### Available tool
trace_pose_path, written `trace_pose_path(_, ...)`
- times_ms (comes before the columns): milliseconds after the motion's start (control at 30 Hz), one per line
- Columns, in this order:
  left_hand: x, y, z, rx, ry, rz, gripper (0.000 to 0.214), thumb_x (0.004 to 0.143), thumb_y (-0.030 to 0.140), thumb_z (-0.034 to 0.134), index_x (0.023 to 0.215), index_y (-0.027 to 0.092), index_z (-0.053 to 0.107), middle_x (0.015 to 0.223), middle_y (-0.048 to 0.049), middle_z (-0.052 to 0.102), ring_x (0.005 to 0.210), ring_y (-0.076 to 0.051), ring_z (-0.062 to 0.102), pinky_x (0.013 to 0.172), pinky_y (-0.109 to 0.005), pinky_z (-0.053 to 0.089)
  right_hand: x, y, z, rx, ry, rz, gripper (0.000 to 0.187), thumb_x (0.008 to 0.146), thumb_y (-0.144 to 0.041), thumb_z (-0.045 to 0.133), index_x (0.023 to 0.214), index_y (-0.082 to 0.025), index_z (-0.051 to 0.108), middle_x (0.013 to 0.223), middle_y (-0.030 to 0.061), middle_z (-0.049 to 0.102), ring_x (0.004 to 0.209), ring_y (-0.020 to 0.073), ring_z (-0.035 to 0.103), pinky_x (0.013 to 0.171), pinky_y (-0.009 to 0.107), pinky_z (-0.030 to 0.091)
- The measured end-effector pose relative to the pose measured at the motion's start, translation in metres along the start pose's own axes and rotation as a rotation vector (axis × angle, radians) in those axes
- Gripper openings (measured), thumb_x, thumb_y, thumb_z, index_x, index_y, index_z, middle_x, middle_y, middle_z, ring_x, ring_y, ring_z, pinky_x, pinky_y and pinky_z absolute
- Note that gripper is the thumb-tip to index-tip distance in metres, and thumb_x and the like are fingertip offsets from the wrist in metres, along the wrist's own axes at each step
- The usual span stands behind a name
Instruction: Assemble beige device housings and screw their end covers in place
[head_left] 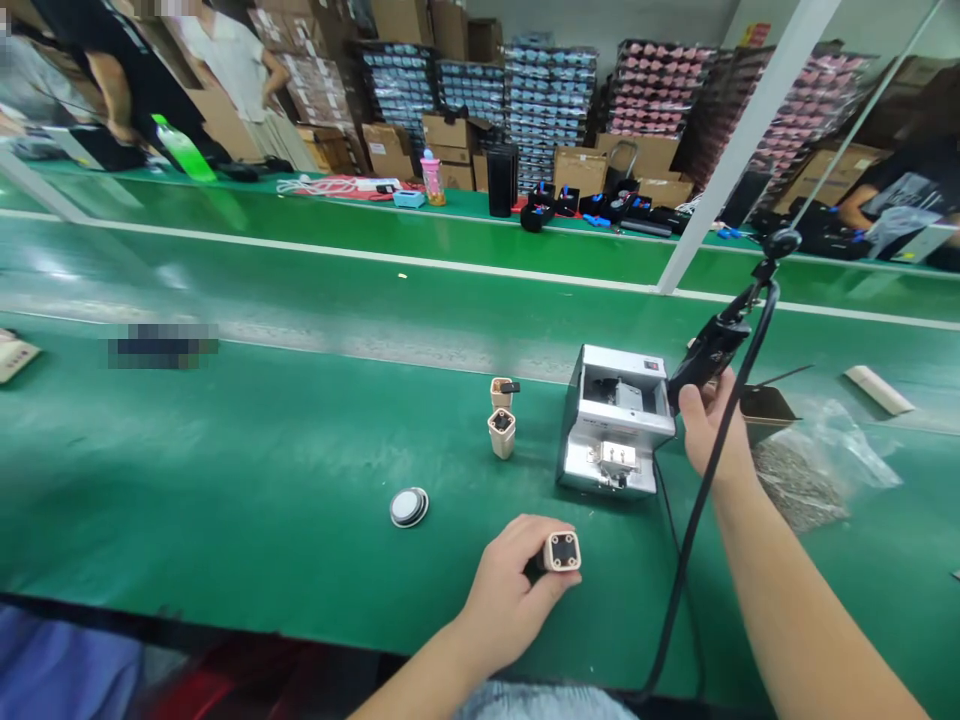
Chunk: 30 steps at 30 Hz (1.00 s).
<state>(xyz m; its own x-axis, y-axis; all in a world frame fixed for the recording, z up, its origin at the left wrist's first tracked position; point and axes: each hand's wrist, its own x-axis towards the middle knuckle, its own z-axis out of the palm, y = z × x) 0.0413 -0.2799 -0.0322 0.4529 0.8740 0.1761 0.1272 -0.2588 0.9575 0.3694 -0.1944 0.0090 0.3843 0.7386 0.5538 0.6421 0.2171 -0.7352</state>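
A green counter (pixel 262 430) spreads beneath and around the silver machine. Well beyond the silver machine rise tall wrapped stacks of blue goods (pixel 551 110) and pink goods (pixel 660 85), and a co-worker in a white top (pixel 236 65) stands far off to its left. The silver machine (pixel 626 425) itself sits upright on the counter, with a recess in its upper part and a small metal block at its front. A black cable (pixel 703 510) hangs down to the right of the silver machine, crossing in front of the right forearm. A clear plastic bag (pixel 806 480) of small metal pieces lies to the right of the silver machine. The right grip (pixel 715 430), just beside the machine's right edge, is clamped on the lower part of a black electric screwdriver (pixel 709 355), which leans up and away to the right. Nearer the wearer than the silver machine, and to its left, the left grip (pixel 514 585) is clamped on a beige casing (pixel 562 550), thumb and fingers on its sides; the end in view has a black insert and a round hole at each corner. Left of the silver machine, two more beige casings (pixel 502 440) stand one behind the other. Farther left, toward the wearer, lies a round disc (pixel 409 507) with a pale top.
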Motion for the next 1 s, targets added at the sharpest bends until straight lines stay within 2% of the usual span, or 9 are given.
trace_pose_path(133,-0.001,-0.006,0.004,-0.042,0.039,0.03,0.023,0.097,0.037,0.078,0.115,0.023,0.077,0.111,-0.007,0.08,0.102,-0.026,0.072,0.094,-0.04,0.055,0.003,-0.004,0.013,0.145,0.111,0.044,0.043,0.104,-0.049,0.07,0.132,-0.016,0.063,0.105,0.0051,0.068,0.089,0.0185,0.068,0.084,0.039,0.063)
trace_pose_path(200,-0.003,-0.009,0.005,-0.051,0.038,0.044,0.027,0.098,0.044,0.077,0.115,0.023,0.076,0.108,-0.007,0.08,0.1,-0.026,0.072,0.092,-0.04,0.055,-0.004,-0.019,0.002,0.258,0.16,0.045,0.045,0.108,-0.052,0.062,0.138,-0.019,0.057,0.095,0.0014,0.065,0.077,0.0162,0.065,0.076,0.036,0.062)
trace_pose_path(333,-0.002,-0.012,0.006,-0.056,0.051,0.091,0.034,0.098,0.052,0.077,0.116,0.023,0.076,0.103,-0.0067,0.08,0.095,-0.024,0.072,0.088,-0.038,0.055,-0.018,-0.065,-0.031,0.418,0.26,0.013,0.053,0.105,-0.063,0.062,0.151,-0.038,0.051,0.077,-0.0022,0.057,0.06,0.0192,0.056,0.057,0.035,0.056)
trace_pose_path(433,0.0,-0.011,0.007,-0.06,0.048,0.112,0.033,0.099,0.051,0.076,0.116,0.023,0.075,0.103,-0.0066,0.08,0.094,-0.024,0.072,0.089,-0.038,0.055,-0.024,-0.102,-0.037,0.498,0.171,0.055,0.061,0.105,-0.072,0.052,0.152,-0.035,0.058,0.072,0.0024,0.058,0.057,0.0239,0.056,0.051,0.04,0.054)
trace_pose_path(500,0.001,-0.011,0.007,-0.064,0.043,0.11,0.032,0.099,0.05,0.077,0.116,0.023,0.075,0.104,-0.0065,0.079,0.095,-0.024,0.072,0.09,-0.038,0.054,-0.024,-0.122,-0.027,0.576,0.082,0.056,0.062,0.104,-0.073,0.051,0.152,-0.034,0.058,0.069,0.0015,0.058,0.051,0.0229,0.054,0.046,0.039,0.05)
trace_pose_path(567,0.001,-0.011,0.006,-0.066,0.038,0.105,0.031,0.099,0.05,0.077,0.116,0.023,0.075,0.105,-0.0065,0.079,0.095,-0.024,0.072,0.09,-0.038,0.054,-0.021,-0.133,-0.011,0.613,0.011,0.047,0.065,0.106,-0.072,0.048,0.157,-0.032,0.048,0.068,-0.0003,0.058,0.047,0.0213,0.051,0.044,0.037,0.048)
trace_pose_path(633,0.001,-0.01,0.006,-0.065,0.029,0.097,0.031,0.099,0.048,0.077,0.117,0.023,0.075,0.106,-0.0068,0.08,0.097,-0.024,0.072,0.091,-0.039,0.055,-0.017,-0.135,0.006,0.612,-0.035,0.043,0.067,0.108,-0.07,0.041,0.16,-0.028,0.04,0.067,-0.0011,0.056,0.046,0.0207,0.05,0.043,0.035,0.046)
trace_pose_path(767,0.0,-0.008,0.006,-0.077,0.035,0.102,0.029,0.098,0.045,0.079,0.117,0.023,0.076,0.106,-0.0075,0.081,0.098,-0.024,0.073,0.092,-0.039,0.056,-0.013,-0.125,0.029,0.601,-0.084,0.039,0.064,0.106,-0.07,0.043,0.15,-0.024,0.049,0.067,-0.0003,0.055,0.047,0.0214,0.052,0.044,0.036,0.046)
trace_pose_path(1000,0.001,-0.008,0.008,-0.078,0.051,0.135,0.029,0.096,0.042,0.082,0.118,0.023,0.076,0.108,-0.0075,0.082,0.098,-0.024,0.074,0.093,-0.039,0.056,-0.015,-0.122,0.033,0.585,-0.11,0.058,0.062,0.109,-0.066,0.04,0.158,-0.029,0.047,0.069,0.0016,0.054,0.05,0.021,0.052,0.047,0.035,0.047)
